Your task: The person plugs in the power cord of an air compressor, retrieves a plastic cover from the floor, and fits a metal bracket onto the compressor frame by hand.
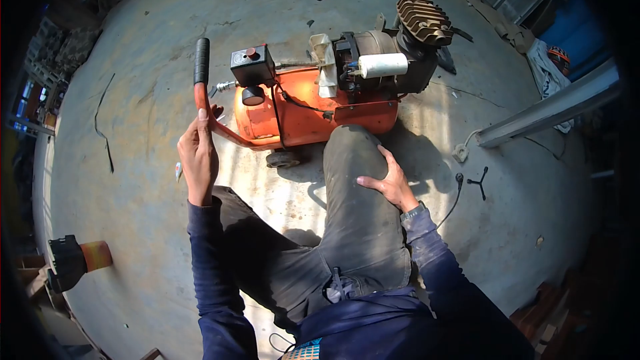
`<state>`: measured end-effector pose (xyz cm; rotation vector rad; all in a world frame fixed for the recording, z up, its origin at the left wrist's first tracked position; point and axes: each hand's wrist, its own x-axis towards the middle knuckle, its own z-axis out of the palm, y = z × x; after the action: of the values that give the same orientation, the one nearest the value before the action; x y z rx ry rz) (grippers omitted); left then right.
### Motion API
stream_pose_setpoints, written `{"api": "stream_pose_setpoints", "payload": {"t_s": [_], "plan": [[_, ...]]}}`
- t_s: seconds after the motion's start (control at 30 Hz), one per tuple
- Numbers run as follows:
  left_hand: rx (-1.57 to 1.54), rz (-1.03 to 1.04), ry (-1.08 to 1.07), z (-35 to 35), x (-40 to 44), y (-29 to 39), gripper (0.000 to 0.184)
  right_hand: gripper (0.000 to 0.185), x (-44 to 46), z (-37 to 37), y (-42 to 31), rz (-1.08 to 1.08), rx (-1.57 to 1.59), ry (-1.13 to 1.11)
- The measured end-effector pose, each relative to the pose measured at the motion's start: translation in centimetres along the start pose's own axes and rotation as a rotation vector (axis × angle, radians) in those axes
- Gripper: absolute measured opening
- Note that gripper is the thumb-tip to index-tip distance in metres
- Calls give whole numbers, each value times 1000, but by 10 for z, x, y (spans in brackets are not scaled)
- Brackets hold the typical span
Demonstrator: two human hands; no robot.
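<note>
An orange compressor [310, 127] stands crosswise ahead, toward the floor's [140, 180] far edge, its handle [201, 93] clasped by the nearer left hand [198, 160], the right hand [392, 185] spread on a knee [353, 157].

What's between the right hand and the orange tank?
In the head view, the bent right knee lies between the right hand and the orange tank, with shadowed floor beside it.

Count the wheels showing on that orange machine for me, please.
1: the wheel beneath the handle end of the orange tank. Any others may be hidden behind or under the tank.
</note>
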<state>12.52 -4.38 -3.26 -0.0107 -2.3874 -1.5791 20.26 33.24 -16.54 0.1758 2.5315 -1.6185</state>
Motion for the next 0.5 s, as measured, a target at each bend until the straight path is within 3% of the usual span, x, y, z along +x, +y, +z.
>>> {"api": "stream_pose_setpoints", "payload": {"t_s": [0.4, 0.5], "plan": [[-49, -3, 141, -19, -11, -12, 49, 104, -5, -4, 4, -16, -72, 37], [-15, -116, 151, -45, -32, -44, 49, 88, -4, -5, 9, -2, -35, 20]]}}
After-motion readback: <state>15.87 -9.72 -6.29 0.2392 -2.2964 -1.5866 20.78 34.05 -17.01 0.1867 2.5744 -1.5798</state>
